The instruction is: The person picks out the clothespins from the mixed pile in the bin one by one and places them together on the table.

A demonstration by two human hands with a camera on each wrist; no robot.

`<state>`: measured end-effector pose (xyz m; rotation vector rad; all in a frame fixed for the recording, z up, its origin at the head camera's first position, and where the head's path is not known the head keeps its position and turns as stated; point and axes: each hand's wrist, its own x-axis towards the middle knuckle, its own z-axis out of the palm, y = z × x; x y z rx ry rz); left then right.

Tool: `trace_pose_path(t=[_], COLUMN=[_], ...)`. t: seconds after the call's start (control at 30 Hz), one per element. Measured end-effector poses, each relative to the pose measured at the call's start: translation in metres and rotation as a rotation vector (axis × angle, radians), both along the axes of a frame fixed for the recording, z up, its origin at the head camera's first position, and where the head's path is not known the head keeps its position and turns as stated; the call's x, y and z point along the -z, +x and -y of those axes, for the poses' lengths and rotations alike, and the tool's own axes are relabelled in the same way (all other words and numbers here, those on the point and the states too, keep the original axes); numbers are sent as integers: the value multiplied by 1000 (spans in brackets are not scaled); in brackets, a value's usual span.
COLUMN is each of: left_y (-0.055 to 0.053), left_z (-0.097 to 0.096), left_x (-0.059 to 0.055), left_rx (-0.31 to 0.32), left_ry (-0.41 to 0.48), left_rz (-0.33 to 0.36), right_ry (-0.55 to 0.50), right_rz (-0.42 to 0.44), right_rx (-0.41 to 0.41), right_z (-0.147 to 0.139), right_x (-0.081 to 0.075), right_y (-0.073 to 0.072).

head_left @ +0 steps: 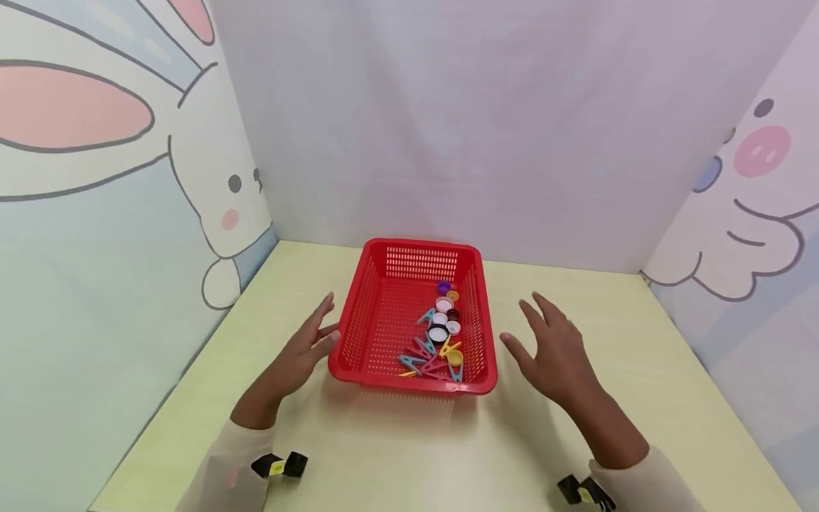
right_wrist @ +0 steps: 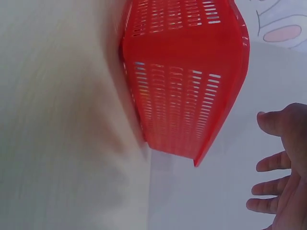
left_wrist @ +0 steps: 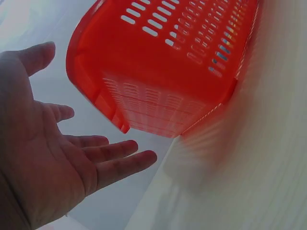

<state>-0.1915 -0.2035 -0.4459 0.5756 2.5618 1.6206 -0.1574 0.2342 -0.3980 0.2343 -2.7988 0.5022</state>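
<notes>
A red plastic basket (head_left: pixel 412 385) with slotted walls stands on the table. Along its right side lie several bottle caps, among them a purple cap (head_left: pixel 444 287), a black-rimmed cap (head_left: pixel 438 334) and a yellow cap (head_left: pixel 455 358). Blue, pink and yellow clothespins, one a yellow clothespin (head_left: pixel 449 346), are heaped toward the near right corner. My left hand (head_left: pixel 299 359) is beside the basket's left wall, fingers spread and holding nothing; the left wrist view shows its palm facing the basket. Off the right wall, my right hand (head_left: pixel 555 352) hovers with fingers extended, also holding nothing.
The pale yellow table (head_left: pixel 409 455) extends around the basket. A plain whitish curtain (head_left: pixel 448 128) rises behind its far edge. Side walls carry cartoon drawings, a rabbit (head_left: pixel 224 185) at left and another figure (head_left: pixel 761 213) at right.
</notes>
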Motion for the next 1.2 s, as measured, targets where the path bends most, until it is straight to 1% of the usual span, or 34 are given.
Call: trace_pose_path(t=[0.07, 0.13, 0.2, 0.33, 0.4, 0.5, 0.6, 0.77, 0.9, 0.97, 1.07, 1.2], left_y=[0, -1, -2, -3, -1, 2, 4, 3, 2, 2, 2, 3], left_z=[-1, -2, -2, -3, -4, -6, -9, -8, -7, -7, -7, -6], left_x=[0, 0, 2, 6, 6, 5, 5, 8, 10, 10, 11, 13], left_rx=[44, 77, 100, 153, 178, 197, 203, 201, 189, 180, 159, 145], left_ry=[53, 85, 96, 116, 127, 127, 119, 106, 96, 91, 71, 66], left_rz=[61, 98, 110, 106, 108, 111, 114, 124, 131, 128, 123, 133], right_ry=[28, 55, 79, 115, 121, 125, 139, 165, 234, 282, 340, 378], right_rz=[-7, -8, -8, -5, 7, 29, 51, 102, 160, 205, 297, 400], right_rx=[-33, -72, -107, -176, -207, -237, -253, -298, -341, -359, -393, -427], right_z=[6, 12, 17, 30, 35, 43, 48, 58, 68, 71, 76, 81], right_x=[-5, -10, -13, -18, -18, -16, -14, -17, -21, -21, -21, -17], right_y=[-5, -10, -14, -23, -26, -31, -35, -40, -44, -47, -51, -54])
